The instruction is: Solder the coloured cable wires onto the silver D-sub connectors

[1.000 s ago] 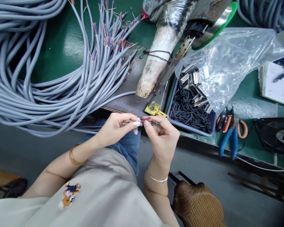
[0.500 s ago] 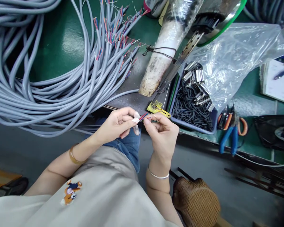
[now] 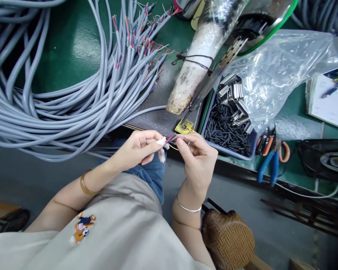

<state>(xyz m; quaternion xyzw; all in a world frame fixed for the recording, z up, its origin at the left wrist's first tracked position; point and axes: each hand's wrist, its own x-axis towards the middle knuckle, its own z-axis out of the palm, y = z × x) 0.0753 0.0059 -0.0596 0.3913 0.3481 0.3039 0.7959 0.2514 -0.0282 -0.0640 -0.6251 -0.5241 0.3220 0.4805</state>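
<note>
Thin red and blue wires [image 3: 171, 138] stretch between my two hands, just off the bench edge. My left hand [image 3: 143, 147] is closed around the cable end where these wires come out; white wrapping covers its thumb and a fingertip. My right hand [image 3: 197, 156] pinches the wires' other ends between thumb and forefinger, and the tips are hidden by the fingers. Behind my hands a yellow clip-like piece [image 3: 185, 127] lies on the bench. Many grey cables [image 3: 81, 112] with stripped, coloured wire ends are bundled on the left.
A blue tray [image 3: 233, 153] holds short black tubes [image 3: 225, 131] and metal connectors [image 3: 238, 91]. Beside it lie blue-handled pliers [image 3: 270, 165]. A white wrapped cylinder [image 3: 187, 80] angles over the bench, near a clear plastic bag [image 3: 281, 71]. A woven-topped stool [image 3: 231, 238] stands below right.
My right hand has shifted slightly right, away from my left hand, and more of the coloured wires shows between them. My left hand stays about where it was.
</note>
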